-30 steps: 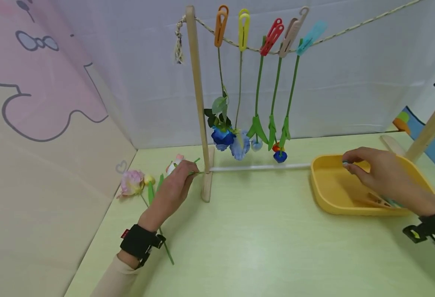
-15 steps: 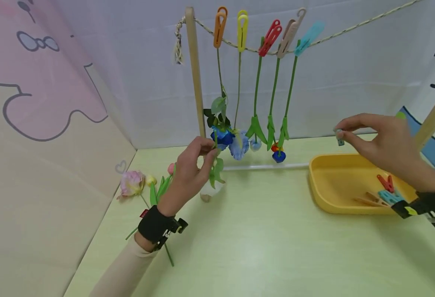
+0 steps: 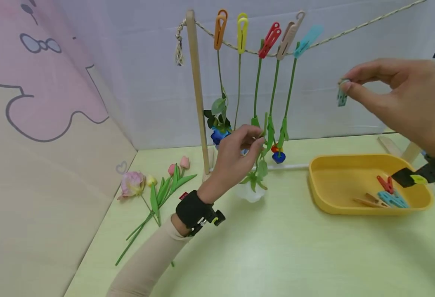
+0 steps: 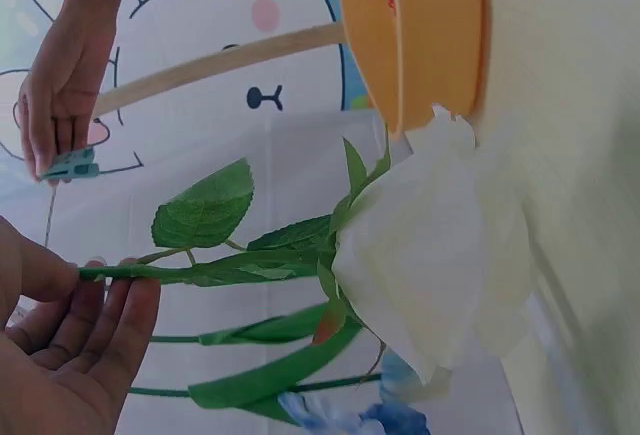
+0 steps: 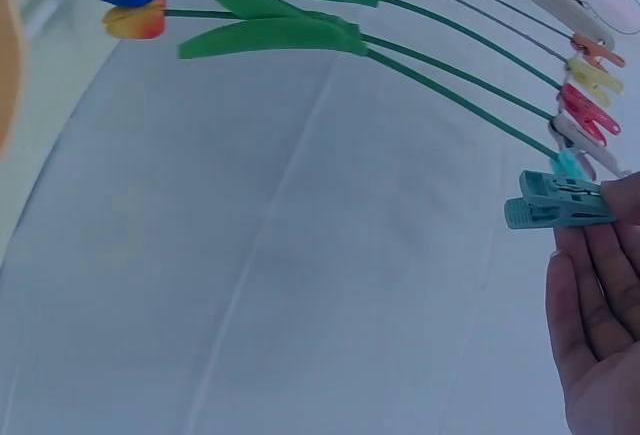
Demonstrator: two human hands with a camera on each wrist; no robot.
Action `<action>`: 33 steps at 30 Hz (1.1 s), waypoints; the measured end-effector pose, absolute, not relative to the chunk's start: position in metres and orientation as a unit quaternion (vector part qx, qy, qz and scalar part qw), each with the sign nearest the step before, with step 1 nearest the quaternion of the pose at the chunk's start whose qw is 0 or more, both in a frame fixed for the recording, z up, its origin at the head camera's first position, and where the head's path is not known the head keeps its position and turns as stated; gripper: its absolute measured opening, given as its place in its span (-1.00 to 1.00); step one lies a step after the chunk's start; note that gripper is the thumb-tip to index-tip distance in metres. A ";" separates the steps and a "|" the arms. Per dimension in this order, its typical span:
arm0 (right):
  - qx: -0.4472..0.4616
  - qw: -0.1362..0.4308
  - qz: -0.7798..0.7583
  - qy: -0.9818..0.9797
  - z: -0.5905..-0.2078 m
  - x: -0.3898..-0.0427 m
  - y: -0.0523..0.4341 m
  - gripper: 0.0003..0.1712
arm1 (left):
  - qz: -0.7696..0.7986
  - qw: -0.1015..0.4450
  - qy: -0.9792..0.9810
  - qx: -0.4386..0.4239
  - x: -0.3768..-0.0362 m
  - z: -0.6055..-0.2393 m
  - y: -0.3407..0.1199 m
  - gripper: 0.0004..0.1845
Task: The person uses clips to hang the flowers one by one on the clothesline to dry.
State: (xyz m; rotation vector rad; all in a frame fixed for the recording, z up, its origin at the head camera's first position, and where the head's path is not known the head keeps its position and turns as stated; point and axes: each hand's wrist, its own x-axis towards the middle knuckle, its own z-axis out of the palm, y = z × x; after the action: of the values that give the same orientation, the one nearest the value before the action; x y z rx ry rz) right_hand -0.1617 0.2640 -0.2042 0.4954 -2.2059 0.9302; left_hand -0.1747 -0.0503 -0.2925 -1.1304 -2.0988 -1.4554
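Between thumb and fingers, my left hand (image 3: 239, 152) pinches the green stem of a white artificial rose (image 4: 430, 255), whose bloom hangs head down close over the table. Its green leaves (image 4: 210, 205) spread between hand and bloom. My right hand (image 3: 403, 95) is raised above the yellow tray and pinches a teal clothespin (image 5: 560, 200) at one end. Behind the left hand, several flowers hang upside down from a rope (image 3: 362, 24), held by orange, yellow, red (image 3: 270, 40), beige and light blue (image 3: 308, 41) clothespins. The left hand partly covers the blue flowers.
A yellow tray (image 3: 336, 206) at the right holds red, teal and wooden-coloured clothespins (image 3: 392, 199). Pink and yellow tulips (image 3: 171, 179) and a pink-purple flower (image 3: 132, 183) lie on the table at the left. A wooden post (image 3: 197, 82) carries the rope's left end.
My left hand has lifted the white rose from the left of the table and carried it rightward past the post. My right hand has risen out of the tray with the teal clothespin.
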 end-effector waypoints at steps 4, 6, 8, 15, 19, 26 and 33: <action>0.146 0.322 0.389 -0.850 -0.179 -0.160 0.259 -0.74 | -0.534 0.145 -0.741 -0.380 -0.177 -0.280 -0.030 -0.80; 0.113 0.307 0.396 -0.858 -0.170 -0.159 0.257 -0.71 | -0.537 0.137 -0.745 -0.372 -0.180 -0.273 -0.020 -0.81; 0.101 0.310 0.399 -0.857 -0.162 -0.161 0.256 -0.69 | -0.536 0.138 -0.746 -0.370 -0.183 -0.266 -0.011 -0.80; 0.134 0.349 0.418 -0.828 -0.142 -0.184 0.256 -0.70 | -0.504 0.150 -0.773 -0.354 -0.195 -0.240 0.018 -0.76; 0.135 0.336 0.449 -0.817 -0.133 -0.196 0.256 -0.66 | -0.501 0.144 -0.784 -0.338 -0.202 -0.225 0.033 -0.73; 0.140 0.286 0.490 -0.811 -0.119 -0.210 0.250 -0.59 | -0.497 0.160 -0.794 -0.311 -0.214 -0.213 0.048 -0.75; 0.163 0.275 0.525 -0.789 -0.115 -0.222 0.249 -0.61 | -0.490 0.169 -0.799 -0.306 -0.222 -0.207 0.056 -0.73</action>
State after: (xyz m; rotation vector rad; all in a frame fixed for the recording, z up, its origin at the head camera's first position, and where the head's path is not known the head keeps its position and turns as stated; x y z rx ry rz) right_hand -0.2218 0.2485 -0.1150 0.4382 -2.1202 1.4125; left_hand -0.2216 0.0555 -0.2067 -0.8687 -2.2698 -1.3935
